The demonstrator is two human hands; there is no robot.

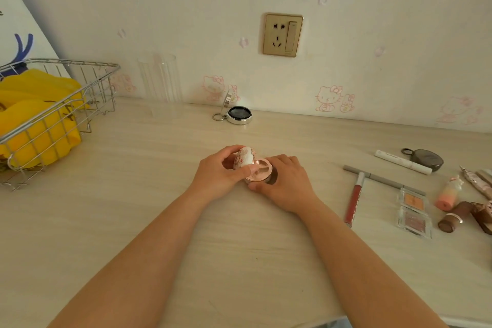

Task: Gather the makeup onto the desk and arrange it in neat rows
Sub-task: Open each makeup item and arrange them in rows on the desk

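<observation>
On the desk (pixel 133 194), a wire basket (pixel 61 104) of yellow cloth (pixel 34 114) sits far left, then a clear cup (pixel 159 80) by the wall and an open black compact (pixel 238 114) below the socket (pixel 282 34). At centre the left hand (pixel 215 176) curls round a patterned lid (pixel 244 157), tilted up over a pink jar (pixel 259 170) that the right hand (pixel 285 181) grips, resting on the desk. To the right, well apart, lie a red gloss (pixel 354 200), a grey pencil (pixel 383 180), a white tube (pixel 402 161), a grey compact (pixel 426 158), two clear palettes (pixel 414 210), an orange bottle (pixel 448 194) and a brown lipstick (pixel 454 217), unsorted.
</observation>
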